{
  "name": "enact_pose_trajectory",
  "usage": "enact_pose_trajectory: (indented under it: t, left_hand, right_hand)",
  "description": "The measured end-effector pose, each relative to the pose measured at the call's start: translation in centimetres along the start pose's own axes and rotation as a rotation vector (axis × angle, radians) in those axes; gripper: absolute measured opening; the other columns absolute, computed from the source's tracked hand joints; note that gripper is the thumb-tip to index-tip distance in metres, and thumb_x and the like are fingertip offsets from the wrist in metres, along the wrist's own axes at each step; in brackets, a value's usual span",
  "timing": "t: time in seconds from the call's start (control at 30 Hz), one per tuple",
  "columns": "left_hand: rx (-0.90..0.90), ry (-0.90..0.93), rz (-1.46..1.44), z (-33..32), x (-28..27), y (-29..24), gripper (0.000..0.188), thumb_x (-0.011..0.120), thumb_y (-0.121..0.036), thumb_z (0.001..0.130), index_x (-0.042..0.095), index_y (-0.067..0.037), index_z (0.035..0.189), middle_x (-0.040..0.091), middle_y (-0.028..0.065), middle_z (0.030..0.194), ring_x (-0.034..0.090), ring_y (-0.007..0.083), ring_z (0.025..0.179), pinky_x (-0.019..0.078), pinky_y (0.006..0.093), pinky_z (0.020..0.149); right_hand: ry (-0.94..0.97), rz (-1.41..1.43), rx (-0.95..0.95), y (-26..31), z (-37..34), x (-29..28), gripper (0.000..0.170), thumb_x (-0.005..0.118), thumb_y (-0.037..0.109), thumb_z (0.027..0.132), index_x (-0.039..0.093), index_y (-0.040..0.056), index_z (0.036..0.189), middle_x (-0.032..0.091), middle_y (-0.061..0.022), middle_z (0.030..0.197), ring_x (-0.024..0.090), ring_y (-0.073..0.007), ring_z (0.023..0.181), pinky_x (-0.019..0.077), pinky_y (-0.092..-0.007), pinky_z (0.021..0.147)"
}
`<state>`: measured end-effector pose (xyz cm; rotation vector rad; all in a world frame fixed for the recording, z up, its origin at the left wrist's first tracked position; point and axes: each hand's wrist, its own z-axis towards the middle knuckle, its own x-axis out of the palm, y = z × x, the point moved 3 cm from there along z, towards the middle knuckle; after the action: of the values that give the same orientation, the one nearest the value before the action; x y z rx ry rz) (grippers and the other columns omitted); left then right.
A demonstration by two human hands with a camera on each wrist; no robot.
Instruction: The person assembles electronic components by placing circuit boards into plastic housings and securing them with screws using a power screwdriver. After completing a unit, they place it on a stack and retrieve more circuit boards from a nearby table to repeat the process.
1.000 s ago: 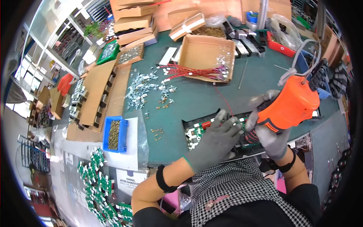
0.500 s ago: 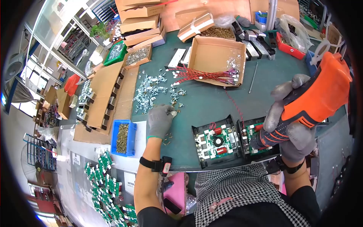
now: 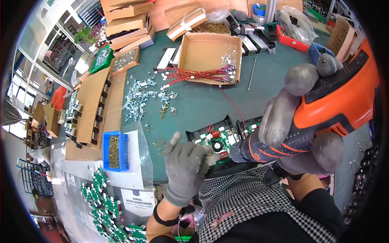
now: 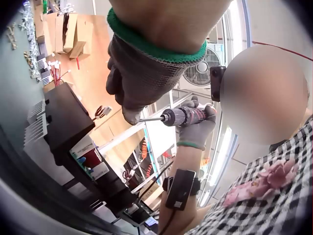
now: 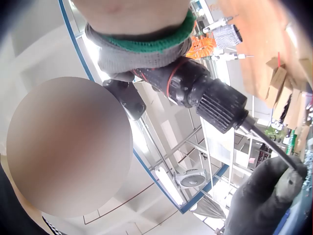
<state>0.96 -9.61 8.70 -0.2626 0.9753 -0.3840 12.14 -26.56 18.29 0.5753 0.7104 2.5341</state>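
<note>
My gloved right hand [image 3: 279,117] grips an orange and black power drill [image 3: 344,111], its chuck pointing left. In the right wrist view a long metal bit [image 5: 271,142] runs from the chuck to the fingertips of my gloved left hand [image 3: 186,166]. Those fingers pinch at the bit's tip; anything small between them is hidden. Beneath the hands lies a black housing [image 3: 194,135] with a green circuit board [image 3: 230,137] inside, partly covered by the left hand and chuck. Behind the chuck, a second black housing [image 3: 254,121] holds another board, with a twisted red wire [image 3: 233,103] leading away.
Loose silvery parts [image 3: 137,97] and small brass screws [image 3: 159,149] lie on the green table. A blue bin [image 3: 125,156] stands left. Farther back, a cardboard tray [image 3: 202,52] carries red wires [image 3: 194,74]. Several green boards [image 3: 101,194] are piled lower left.
The left hand went from the housing to the loose screws, then came back right to the bit's tip. The drill swung up and right, then its chuck moved left over the housing.
</note>
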Motion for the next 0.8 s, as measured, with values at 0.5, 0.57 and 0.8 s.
enact_pose_trajectory:
  t: [0.5, 0.57, 0.8]
  left_hand:
    - [0.049, -0.016, -0.048, -0.6, 0.2, -1.5, 0.027, 0.074, -0.033, 0.077, 0.060, -0.011, 0.083, 0.056, 0.0031, 0.069, 0.061, 0.0225, 0.069, 0.0331, 0.0477, 0.107]
    - [0.058, -0.011, -0.040, -0.7, 0.5, -1.3, 0.027, 0.074, -0.033, 0.077, 0.060, -0.010, 0.082, 0.055, 0.0034, 0.069, 0.060, 0.0227, 0.069, 0.0323, 0.0484, 0.108]
    - [0.030, 0.040, 0.038, -0.9, 1.5, -1.6, 0.031, 0.073, -0.039, 0.076, 0.064, -0.012, 0.088, 0.057, 0.0027, 0.074, 0.059, 0.0227, 0.074, 0.0310, 0.0493, 0.107]
  right_hand:
    - [0.068, 0.073, -0.016, 0.0, 0.3, 0.5, 0.074, 0.072, 0.017, 0.084, 0.028, 0.0039, 0.141, 0.051, -0.0214, 0.129, 0.069, -0.0250, 0.077, 0.0591, -0.0335, 0.061]
    - [0.049, 0.061, 0.001, -0.1, 0.2, 0.5, 0.073, 0.072, 0.016, 0.084, 0.028, 0.0041, 0.141, 0.051, -0.0214, 0.129, 0.069, -0.0252, 0.077, 0.0592, -0.0337, 0.061]
    - [-0.195, -0.169, 0.152, -0.4, -1.2, 0.3, 0.071, 0.072, 0.013, 0.083, 0.029, 0.0048, 0.139, 0.052, -0.0216, 0.127, 0.069, -0.0257, 0.077, 0.0597, -0.0343, 0.062]
